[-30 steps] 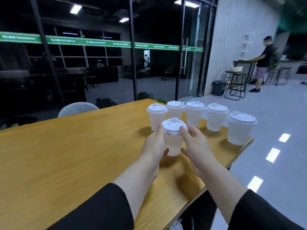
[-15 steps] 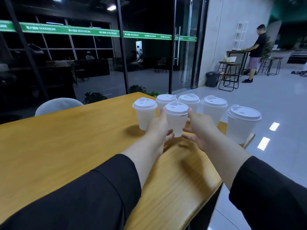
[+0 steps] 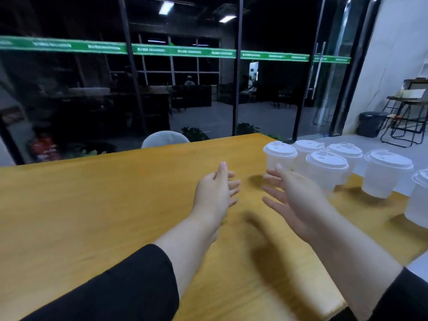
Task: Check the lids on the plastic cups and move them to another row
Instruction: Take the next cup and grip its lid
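Both hands hovering empty over the bench beside the lidded cups

The left hand point(image 3: 216, 193) and right hand point(image 3: 293, 195) are facing each other palm to palm, fingers spread and holding nothing. Six lidded plastic cups are standing on the wooden bench point(image 3: 92, 205) at its right end; the nearest cup point(image 3: 326, 169) is sitting just beyond the right hand.

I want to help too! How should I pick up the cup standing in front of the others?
Probably wrap your fingers around the clear wall of the front cup, just below its lid, coming from the near side. It stands upright, and other cups crowd behind it.
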Motion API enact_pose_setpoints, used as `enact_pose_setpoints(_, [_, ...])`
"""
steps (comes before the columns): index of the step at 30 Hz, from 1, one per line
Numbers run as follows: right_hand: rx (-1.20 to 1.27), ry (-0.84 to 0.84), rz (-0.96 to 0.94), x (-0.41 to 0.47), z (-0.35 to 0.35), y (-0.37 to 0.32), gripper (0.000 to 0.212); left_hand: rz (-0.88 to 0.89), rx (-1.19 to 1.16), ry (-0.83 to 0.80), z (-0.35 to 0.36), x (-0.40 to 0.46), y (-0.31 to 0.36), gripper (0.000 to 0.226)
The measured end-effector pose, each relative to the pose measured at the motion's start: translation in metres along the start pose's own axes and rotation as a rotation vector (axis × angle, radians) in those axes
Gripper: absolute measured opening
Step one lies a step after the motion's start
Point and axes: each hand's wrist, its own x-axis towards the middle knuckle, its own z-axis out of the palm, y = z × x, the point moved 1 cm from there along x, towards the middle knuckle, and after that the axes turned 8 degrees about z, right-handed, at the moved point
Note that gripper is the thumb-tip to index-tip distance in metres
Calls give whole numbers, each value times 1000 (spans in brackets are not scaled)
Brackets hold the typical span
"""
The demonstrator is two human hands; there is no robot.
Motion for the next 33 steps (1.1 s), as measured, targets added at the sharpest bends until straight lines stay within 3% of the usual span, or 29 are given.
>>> enact_pose_setpoints(10, [-35,-510,103,-100,283,82,32,231,322,649,-340,-98,61,41])
enact_pose_setpoints(14, [-103,-614,104,-152,383,133,31,209,402,860,-442,-142,53,37])
enact_pose_setpoints(20, [-197,-682,31,-191,477,187,27,322,476,1043,-494,-173,37,36])
enact_pose_setpoints(24, [-205,-726,18,-201,522,206,26,333,377,1105,-495,-174,27,9])
enact_pose_setpoints(27, [-214,-754,-9,-204,547,216,28,232,313,1097,-503,-166,21,47])
enact_pose_setpoints(33, [-179,-826,47,-207,573,223,46,265,242,1022,-527,-153,25,68])
